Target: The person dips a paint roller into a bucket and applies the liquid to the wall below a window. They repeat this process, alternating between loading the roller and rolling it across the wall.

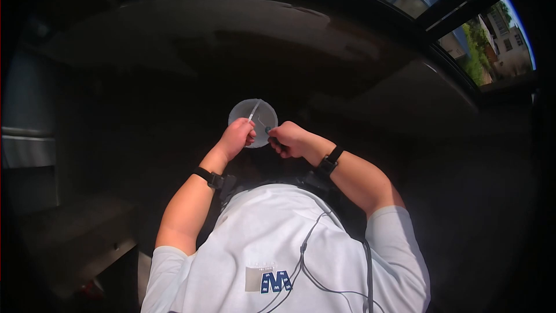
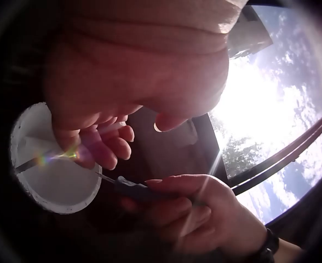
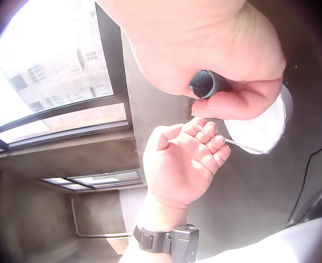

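A round white tub (image 1: 238, 117) sits in front of the person, beneath both hands. My left hand (image 1: 236, 135) holds a slim pale stick (image 1: 255, 106) between curled fingers, and its far end reaches across the tub. My right hand (image 1: 289, 138) grips a tool by its dark blue handle (image 2: 139, 190); a thin metal shaft (image 2: 107, 178) runs from it toward the left fingertips. In the head view this shaft looks bent over the tub. The handle's hollow butt end (image 3: 206, 85) shows beside the thumb in the right wrist view. What the tub holds is hard to make out.
Windows (image 1: 486, 46) line the upper right, with buildings and trees outside. A grey ledge (image 1: 75, 235) stands at the lower left. Cables (image 1: 304, 249) hang over the white shirt (image 1: 231, 243). Each wrist wears a black strap with a small camera (image 3: 184, 244).
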A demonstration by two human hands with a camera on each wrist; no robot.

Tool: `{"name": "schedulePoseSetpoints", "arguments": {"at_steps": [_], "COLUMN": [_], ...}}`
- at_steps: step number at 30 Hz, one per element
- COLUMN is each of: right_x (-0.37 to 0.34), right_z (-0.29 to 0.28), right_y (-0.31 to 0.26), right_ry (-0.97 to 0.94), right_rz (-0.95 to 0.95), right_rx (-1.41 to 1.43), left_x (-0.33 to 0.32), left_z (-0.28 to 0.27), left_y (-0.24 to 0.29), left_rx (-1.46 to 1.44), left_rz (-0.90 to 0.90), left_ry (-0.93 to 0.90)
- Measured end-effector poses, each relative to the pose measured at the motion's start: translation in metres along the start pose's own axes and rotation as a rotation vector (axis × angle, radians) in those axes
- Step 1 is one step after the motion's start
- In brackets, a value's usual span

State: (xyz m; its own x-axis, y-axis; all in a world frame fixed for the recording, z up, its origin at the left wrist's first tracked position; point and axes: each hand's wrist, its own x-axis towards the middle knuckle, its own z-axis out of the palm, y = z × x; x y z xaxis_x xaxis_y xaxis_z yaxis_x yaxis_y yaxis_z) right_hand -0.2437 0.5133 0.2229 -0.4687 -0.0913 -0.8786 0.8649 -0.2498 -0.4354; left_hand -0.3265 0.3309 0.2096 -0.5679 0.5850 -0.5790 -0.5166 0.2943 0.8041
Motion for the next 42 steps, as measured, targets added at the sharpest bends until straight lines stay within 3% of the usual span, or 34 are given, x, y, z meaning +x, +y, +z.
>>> {"name": "schedulePoseSetpoints", "arguments": {"at_steps": [8,14,26,29,32,42], "right_x": [-0.018,-0.006,-0.024,-0.034,-0.044,-0.048], "right_z": [-0.010,-0.011,-0.037,-0.053,-0.062,-0.084], "right_y": [0.003,0.005,0.017,0.024,0.029,0.054], "right_ry": [0.013,0.018,-0.083,-0.050,0.059,0.133], "right_rz": [0.027,0.081,-0.067,-0.087,-0.167,-0.323], "right_rx": [-0.076,0.082,-0.189,-0.211,-0.460,-0.398], "left_x": [0.003,-0.011,-0.006,-0.001,-0.002,0.003], "left_z": [-0.004,0.010,0.001,0.002,0.003,0.003], "left_y": [-0.001,0.006,-0.001,-0.004,-0.004,-0.005], "left_rx": [-0.008,0.003,-0.120,-0.158,-0.220,-0.203], "left_rz": [0.042,-0.007,0.006,-0.010,-0.014,-0.054], "left_ry": [0.047,0.001,0.090,0.117,0.172,0.208]}}
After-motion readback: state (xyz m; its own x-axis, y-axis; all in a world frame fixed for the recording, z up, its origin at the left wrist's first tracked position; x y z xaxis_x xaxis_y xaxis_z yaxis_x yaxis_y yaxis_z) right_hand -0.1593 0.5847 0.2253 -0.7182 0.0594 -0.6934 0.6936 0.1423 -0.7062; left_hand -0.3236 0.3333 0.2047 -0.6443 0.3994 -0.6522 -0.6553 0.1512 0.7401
